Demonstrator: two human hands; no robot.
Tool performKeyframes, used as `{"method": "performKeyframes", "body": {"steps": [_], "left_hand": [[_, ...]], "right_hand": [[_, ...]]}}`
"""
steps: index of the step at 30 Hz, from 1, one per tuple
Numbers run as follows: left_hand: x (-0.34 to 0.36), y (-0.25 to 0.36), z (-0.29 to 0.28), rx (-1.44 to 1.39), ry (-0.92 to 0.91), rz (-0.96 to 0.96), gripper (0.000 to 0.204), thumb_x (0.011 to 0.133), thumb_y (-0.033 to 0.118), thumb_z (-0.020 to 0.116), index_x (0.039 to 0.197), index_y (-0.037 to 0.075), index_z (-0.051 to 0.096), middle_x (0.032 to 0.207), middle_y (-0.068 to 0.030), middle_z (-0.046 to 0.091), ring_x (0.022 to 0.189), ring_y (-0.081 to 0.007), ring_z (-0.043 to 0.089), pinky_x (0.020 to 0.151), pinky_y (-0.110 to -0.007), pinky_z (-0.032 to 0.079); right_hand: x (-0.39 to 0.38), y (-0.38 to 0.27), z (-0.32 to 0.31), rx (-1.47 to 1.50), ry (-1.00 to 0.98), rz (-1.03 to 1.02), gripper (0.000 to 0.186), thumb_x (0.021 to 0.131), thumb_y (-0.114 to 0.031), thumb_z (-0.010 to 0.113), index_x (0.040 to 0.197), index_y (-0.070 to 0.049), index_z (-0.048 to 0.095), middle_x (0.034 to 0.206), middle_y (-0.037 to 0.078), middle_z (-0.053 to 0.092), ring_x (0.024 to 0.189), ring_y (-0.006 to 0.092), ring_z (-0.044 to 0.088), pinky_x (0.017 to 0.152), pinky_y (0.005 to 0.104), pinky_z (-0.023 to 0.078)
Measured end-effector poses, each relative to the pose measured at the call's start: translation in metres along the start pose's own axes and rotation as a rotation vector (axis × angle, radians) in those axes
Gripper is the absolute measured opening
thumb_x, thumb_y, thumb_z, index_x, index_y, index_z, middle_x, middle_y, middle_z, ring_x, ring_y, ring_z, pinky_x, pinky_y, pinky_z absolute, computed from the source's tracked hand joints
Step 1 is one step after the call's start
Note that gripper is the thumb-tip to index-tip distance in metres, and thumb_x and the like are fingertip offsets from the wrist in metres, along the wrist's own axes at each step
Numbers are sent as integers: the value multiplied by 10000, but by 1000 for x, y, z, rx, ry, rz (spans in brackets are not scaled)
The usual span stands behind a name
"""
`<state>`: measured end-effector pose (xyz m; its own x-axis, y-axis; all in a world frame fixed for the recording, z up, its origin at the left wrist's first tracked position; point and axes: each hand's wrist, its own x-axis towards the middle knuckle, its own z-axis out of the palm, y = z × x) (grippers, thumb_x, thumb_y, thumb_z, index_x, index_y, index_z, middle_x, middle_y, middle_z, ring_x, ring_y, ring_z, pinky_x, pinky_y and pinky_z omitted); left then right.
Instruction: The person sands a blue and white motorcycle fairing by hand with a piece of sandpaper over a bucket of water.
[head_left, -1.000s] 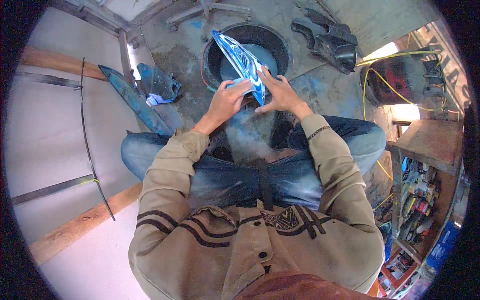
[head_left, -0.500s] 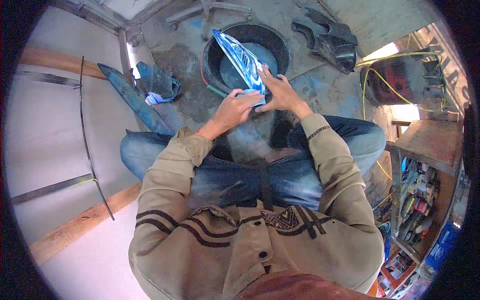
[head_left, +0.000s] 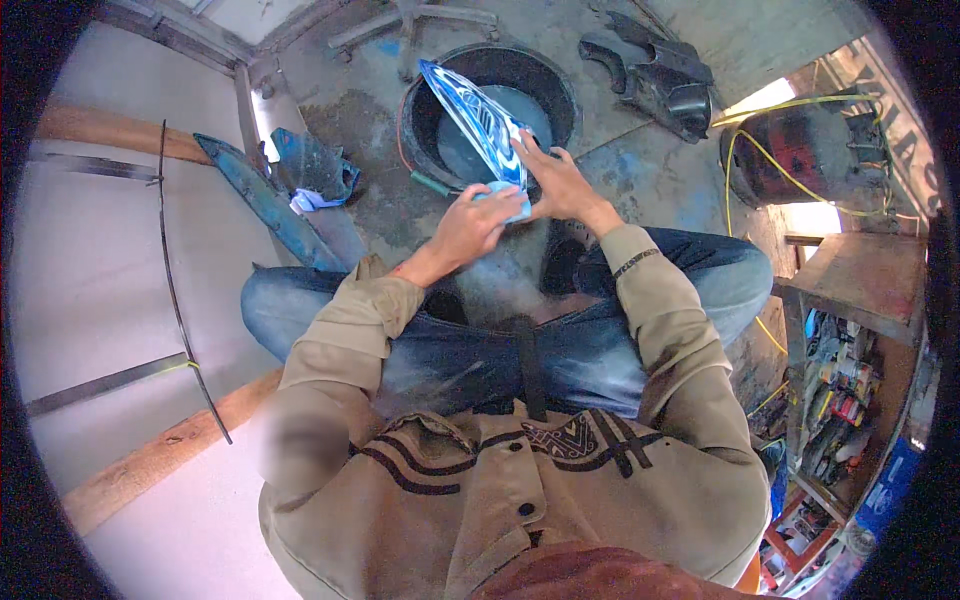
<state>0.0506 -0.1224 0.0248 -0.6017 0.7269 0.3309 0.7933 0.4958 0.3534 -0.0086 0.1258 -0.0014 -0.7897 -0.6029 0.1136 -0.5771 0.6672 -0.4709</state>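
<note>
A pointed, glossy panel (head_left: 472, 115), blue with white swirls, slants over a round black tub (head_left: 572, 105) that has cloudy liquid in it. My right hand (head_left: 562, 187) grips the panel's near end, fingers laid along its right side and the thumb low by the corner. Against the panel's near left edge, my left hand (head_left: 466, 232) presses a light blue pad (head_left: 521, 208). The pad is partly under my fingers, so I cannot tell whether it is a sponge or a folded sheet.
At the left, a long blue-grey panel (head_left: 260, 200) leans by a dark crumpled piece (head_left: 320, 170). Black molded plastic parts (head_left: 650, 75) lie beyond the tub to the right. A dark red cylinder (head_left: 800, 155) with a yellow hose (head_left: 745, 150) and a cluttered wooden shelf (head_left: 850, 275) stand at the right.
My left hand and the light blue pad have shifted slightly, and more of the pad shows at the panel's near end. My right hand keeps its hold on the panel.
</note>
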Motion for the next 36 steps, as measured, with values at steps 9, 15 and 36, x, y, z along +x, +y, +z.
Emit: {"method": "performKeyframes", "body": {"steps": [9, 15, 36], "left_hand": [[4, -32, -22, 49, 124, -108, 527, 870, 1, 717, 1388, 90, 681, 1463, -61, 692, 1366, -219, 642, 1098, -454, 462], [-4, 13, 0, 5, 25, -31, 483, 884, -20, 684, 1356, 84, 700, 1411, -60, 717, 1376, -215, 637, 1096, -459, 470], [6, -41, -27, 49, 181, -198, 556, 888, -8, 670, 1429, 122, 661, 1489, -77, 669, 1412, -224, 604, 1090, -456, 477]], "right_hand": [[-1, -10, -8, 12, -7, 16, 1395, 661, -695, 897, 1707, -63, 224, 1776, 221, 200, 1571, 378, 379, 1234, 620, 293], [1, -2, -2, 6, 4, 1, 1414, 643, -715, 895, 1707, -68, 227, 1775, 217, 207, 1569, 378, 382, 1237, 618, 291], [-1, -9, -9, 23, -3, 4, 1400, 654, -694, 907, 1701, -57, 230, 1770, 235, 206, 1586, 389, 350, 1229, 629, 294]]}}
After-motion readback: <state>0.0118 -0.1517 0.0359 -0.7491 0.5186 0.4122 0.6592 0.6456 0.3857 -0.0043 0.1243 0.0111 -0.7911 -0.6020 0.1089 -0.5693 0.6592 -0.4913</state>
